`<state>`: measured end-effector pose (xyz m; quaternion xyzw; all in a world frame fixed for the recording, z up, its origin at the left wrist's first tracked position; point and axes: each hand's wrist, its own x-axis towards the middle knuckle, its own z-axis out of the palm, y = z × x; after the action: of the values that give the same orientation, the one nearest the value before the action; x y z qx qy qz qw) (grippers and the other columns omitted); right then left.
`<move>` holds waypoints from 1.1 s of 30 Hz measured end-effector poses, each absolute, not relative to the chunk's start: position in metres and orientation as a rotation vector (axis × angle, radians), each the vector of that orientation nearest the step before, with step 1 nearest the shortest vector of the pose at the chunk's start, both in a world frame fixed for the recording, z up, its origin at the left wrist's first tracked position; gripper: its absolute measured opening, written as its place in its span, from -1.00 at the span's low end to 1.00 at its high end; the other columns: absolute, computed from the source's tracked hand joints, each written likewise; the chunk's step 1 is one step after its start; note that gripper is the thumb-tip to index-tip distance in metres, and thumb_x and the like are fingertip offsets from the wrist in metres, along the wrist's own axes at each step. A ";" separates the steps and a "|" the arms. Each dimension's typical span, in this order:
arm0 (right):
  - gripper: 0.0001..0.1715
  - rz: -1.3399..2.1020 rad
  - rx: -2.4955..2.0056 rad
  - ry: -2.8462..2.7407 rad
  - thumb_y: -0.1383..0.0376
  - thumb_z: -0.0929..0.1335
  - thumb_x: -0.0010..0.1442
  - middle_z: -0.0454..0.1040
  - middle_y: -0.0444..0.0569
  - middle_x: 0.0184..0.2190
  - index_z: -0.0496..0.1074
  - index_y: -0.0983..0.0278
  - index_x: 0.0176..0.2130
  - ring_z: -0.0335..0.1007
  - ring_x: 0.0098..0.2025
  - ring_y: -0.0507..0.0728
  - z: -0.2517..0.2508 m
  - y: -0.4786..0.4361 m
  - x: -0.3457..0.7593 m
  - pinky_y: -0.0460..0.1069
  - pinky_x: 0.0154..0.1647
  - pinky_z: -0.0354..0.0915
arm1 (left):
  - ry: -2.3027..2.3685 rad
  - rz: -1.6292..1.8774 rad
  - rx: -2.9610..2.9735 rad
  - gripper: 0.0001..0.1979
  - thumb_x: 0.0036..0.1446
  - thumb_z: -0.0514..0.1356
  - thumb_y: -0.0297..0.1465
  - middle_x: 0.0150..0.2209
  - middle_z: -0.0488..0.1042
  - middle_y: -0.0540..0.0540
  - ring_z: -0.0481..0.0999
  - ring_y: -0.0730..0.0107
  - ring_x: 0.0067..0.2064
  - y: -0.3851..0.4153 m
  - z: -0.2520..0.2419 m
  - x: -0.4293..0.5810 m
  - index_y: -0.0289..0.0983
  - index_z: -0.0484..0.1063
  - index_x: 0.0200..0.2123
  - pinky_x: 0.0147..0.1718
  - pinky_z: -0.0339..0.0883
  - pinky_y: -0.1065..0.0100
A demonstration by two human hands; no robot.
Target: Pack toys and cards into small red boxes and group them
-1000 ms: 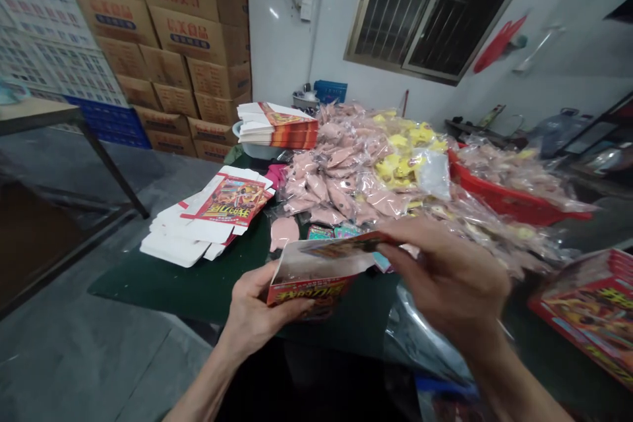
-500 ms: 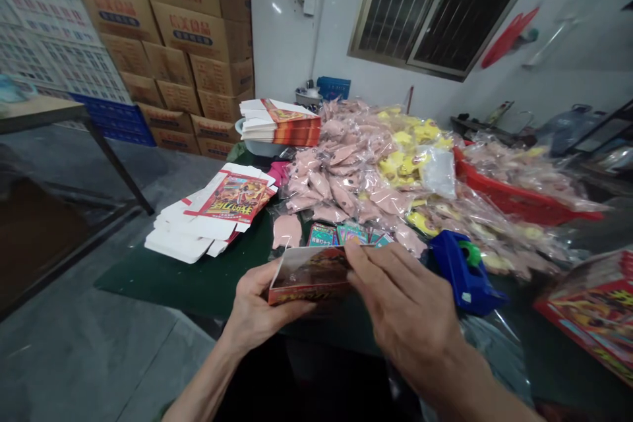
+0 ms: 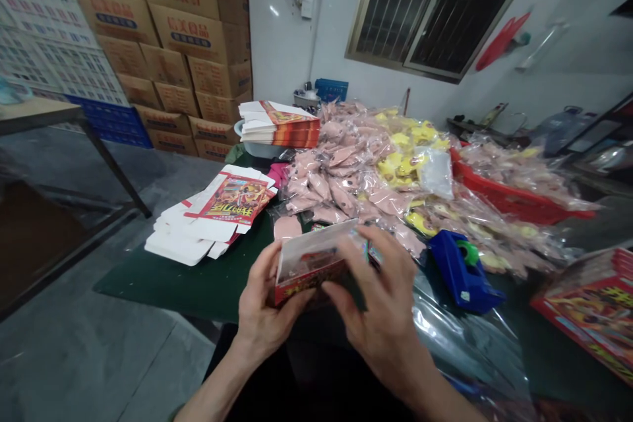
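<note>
Carton (image 3: 311,262) tilted up, left hand (image 3: 270,306), right hand (image 3: 380,330), fingers (image 3: 359,257) spread around it, green table (image 3: 163,293), stacked boxes (image 3: 173,20)

The stacked cardboard cartons (image 3: 185,33) bear large reddish-brown Chinese characters, apparently 精美食品 (roughly "fine foods", though blur leaves this unsure), above a dark blue band of smaller, illegible lettering. The top flat box blank (image 3: 230,199) has a bold yellow Chinese title on red artwork — too stylised to read. The held box (image 3: 297,287) shows similar yellow characters on red, partly hidden by fingers.
</note>
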<state>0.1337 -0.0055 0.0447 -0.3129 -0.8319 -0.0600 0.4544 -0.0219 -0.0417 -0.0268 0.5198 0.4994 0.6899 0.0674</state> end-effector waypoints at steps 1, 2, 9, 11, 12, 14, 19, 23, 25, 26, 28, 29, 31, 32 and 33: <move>-0.47 -0.074 -0.789 -1.921 0.32 0.37 0.12 0.25 0.13 0.05 0.25 0.20 0.09 0.17 0.10 0.30 0.040 -0.003 0.137 0.26 0.05 0.17 | 1.585 2.135 1.577 -0.30 -0.08 0.34 -0.39 -0.08 0.49 -0.08 0.56 0.36 -0.23 -0.041 -0.028 -0.021 -0.15 0.18 0.15 -0.33 0.45 0.47; -0.43 0.050 -0.818 -1.798 0.33 0.37 0.12 0.25 0.11 0.06 0.21 0.19 0.11 0.17 0.12 0.27 0.034 -0.001 0.139 0.24 0.08 0.17 | 1.643 2.180 1.603 -0.30 -0.08 0.34 -0.42 -0.10 0.48 -0.09 0.56 0.38 -0.25 -0.040 -0.030 -0.021 -0.17 0.17 0.15 -0.33 0.45 0.48; -0.44 0.746 -0.710 -1.544 0.35 0.33 0.17 0.31 0.07 0.05 0.11 0.17 0.13 0.32 0.04 0.14 -0.016 0.022 0.127 0.11 0.03 0.31 | 1.352 2.102 2.078 -0.61 -0.04 0.29 -0.50 -0.25 0.51 -0.09 0.52 0.32 -0.22 -0.023 -0.017 -0.028 -0.22 0.35 -0.09 -0.25 0.43 0.35; -0.45 0.659 -0.677 -1.605 0.37 0.31 0.18 0.28 0.05 0.05 0.15 0.15 0.13 0.28 0.06 0.14 -0.020 0.026 0.126 0.11 0.05 0.28 | 1.290 2.060 2.017 -0.73 0.05 0.23 -0.45 -0.25 0.52 -0.11 0.52 0.32 -0.22 -0.023 -0.011 -0.030 -0.24 0.39 -0.13 -0.27 0.42 0.36; -0.47 0.600 -0.668 -1.651 0.38 0.31 0.17 0.28 0.03 0.03 0.19 0.14 0.12 0.26 0.06 0.14 -0.019 0.027 0.128 0.11 0.06 0.26 | 1.298 2.042 1.956 -0.80 0.10 0.18 -0.43 -0.22 0.52 -0.13 0.52 0.31 -0.20 -0.024 -0.009 -0.032 -0.25 0.43 -0.16 -0.25 0.41 0.36; -0.54 0.492 -0.636 -1.740 0.40 0.30 0.17 0.27 0.02 -0.03 0.27 0.14 0.06 0.25 0.04 0.14 -0.014 0.029 0.132 0.12 0.04 0.25 | 1.359 2.031 1.798 -0.82 0.17 0.10 -0.44 -0.18 0.53 -0.14 0.52 0.30 -0.13 -0.025 -0.006 -0.033 -0.25 0.49 -0.22 -0.17 0.38 0.36; -0.76 0.417 -0.566 -1.758 0.45 0.23 0.20 0.29 -0.02 -0.13 0.42 0.21 -0.23 0.32 -0.12 0.08 0.005 0.023 0.140 0.03 -0.14 0.31 | 1.169 2.129 1.356 -0.88 0.07 0.22 -0.48 -0.23 0.57 -0.08 0.53 0.31 -0.15 -0.018 -0.002 -0.027 -0.22 0.56 -0.34 -0.16 0.39 0.36; -0.65 0.594 -0.600 -1.603 0.45 0.26 0.19 0.37 -0.05 -0.22 0.27 0.17 -0.03 0.39 -0.23 0.05 0.011 0.014 0.140 -0.01 -0.21 0.37 | 0.930 2.107 1.102 -0.98 -0.01 0.29 -0.47 -0.32 0.55 -0.04 0.53 0.41 -0.26 -0.013 0.012 -0.022 -0.24 0.53 -0.45 -0.24 0.41 0.40; -0.51 0.674 -0.617 -1.591 0.43 0.27 0.19 0.38 -0.02 -0.17 0.16 0.16 0.10 0.40 -0.22 0.04 0.011 0.012 0.142 -0.01 -0.20 0.39 | 0.854 2.053 1.018 -0.78 -0.05 0.32 -0.48 -0.34 0.54 0.00 0.53 0.46 -0.31 -0.014 0.018 -0.023 -0.17 0.50 -0.27 -0.28 0.41 0.43; -0.50 0.678 -0.627 -1.617 0.43 0.28 0.19 0.38 0.00 -0.15 0.17 0.16 0.11 0.40 -0.20 0.05 0.011 0.012 0.143 -0.01 -0.19 0.39 | 0.817 2.029 1.003 -0.66 -0.07 0.33 -0.48 -0.35 0.54 0.01 0.52 0.46 -0.31 -0.014 0.020 -0.025 -0.13 0.46 -0.17 -0.29 0.41 0.44; -0.62 0.657 -0.622 -1.686 0.44 0.29 0.18 0.38 -0.01 -0.14 0.30 0.17 -0.01 0.38 -0.15 0.06 0.013 0.011 0.147 -0.01 -0.16 0.38 | 0.764 1.981 1.053 -0.62 -0.07 0.33 -0.48 -0.33 0.53 0.00 0.52 0.43 -0.29 -0.015 0.022 -0.028 -0.11 0.42 -0.13 -0.30 0.40 0.41; -0.69 0.645 -0.608 -1.710 0.45 0.29 0.18 0.38 -0.02 -0.16 0.34 0.18 -0.08 0.38 -0.14 0.06 0.015 0.011 0.149 0.00 -0.14 0.37 | 0.754 1.968 1.105 -0.71 -0.05 0.32 -0.48 -0.33 0.53 -0.02 0.51 0.42 -0.28 -0.015 0.021 -0.030 -0.15 0.44 -0.20 -0.29 0.39 0.41; -0.76 0.618 -0.580 -1.742 0.49 0.28 0.17 0.38 -0.04 -0.18 0.36 0.19 -0.19 0.37 -0.13 0.07 0.018 0.009 0.153 0.03 -0.11 0.35 | 0.751 1.946 1.192 -0.91 -0.01 0.28 -0.48 -0.31 0.51 -0.05 0.50 0.40 -0.27 -0.016 0.019 -0.032 -0.23 0.44 -0.38 -0.29 0.37 0.39; -0.76 0.614 -0.581 -1.763 0.50 0.28 0.17 0.37 -0.03 -0.17 0.36 0.20 -0.21 0.37 -0.11 0.07 0.020 0.008 0.155 0.05 -0.08 0.34 | 0.750 1.934 1.213 -0.94 0.01 0.26 -0.48 -0.30 0.50 -0.06 0.49 0.39 -0.26 -0.016 0.017 -0.033 -0.24 0.42 -0.41 -0.29 0.37 0.38; -0.76 0.621 -0.587 -1.784 0.50 0.28 0.17 0.36 -0.02 -0.14 0.36 0.21 -0.21 0.36 -0.09 0.09 0.022 0.006 0.157 0.07 -0.06 0.33 | 0.744 1.929 1.224 -0.94 0.02 0.25 -0.48 -0.30 0.49 -0.06 0.48 0.39 -0.25 -0.016 0.016 -0.034 -0.24 0.41 -0.41 -0.28 0.36 0.37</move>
<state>0.1568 0.0063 0.0218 -0.2478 -0.7536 0.2625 0.5494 -0.0335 -0.0157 0.0158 0.4752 0.2887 0.7486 0.3610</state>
